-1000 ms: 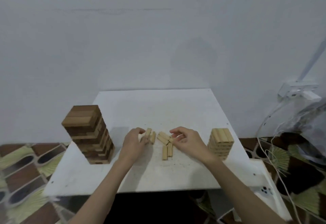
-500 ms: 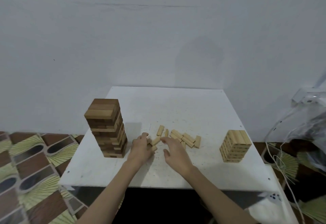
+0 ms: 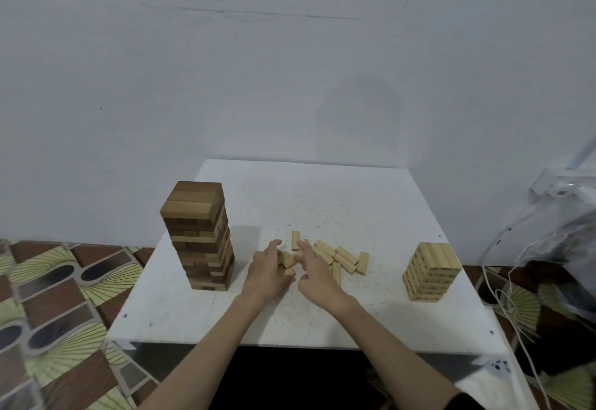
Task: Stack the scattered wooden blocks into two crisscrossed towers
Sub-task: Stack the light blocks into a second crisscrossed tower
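Head view shows you two towers on the white table (image 3: 322,322): a tall dark tower (image 3: 198,235) left, a short pale tower (image 3: 430,272) right. Roughly nine loose blocks (image 3: 345,256) lie between them. Your left hand (image 3: 267,272) pinches some; your right hand (image 3: 314,275) spreads wide, touching others.

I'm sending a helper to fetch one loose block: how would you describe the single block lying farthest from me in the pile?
On the white table, look between the tall dark tower and the short pale tower, where loose pale blocks lie by the two hands. The farthest block lies alone at the pile's far edge, pointing away from the person.
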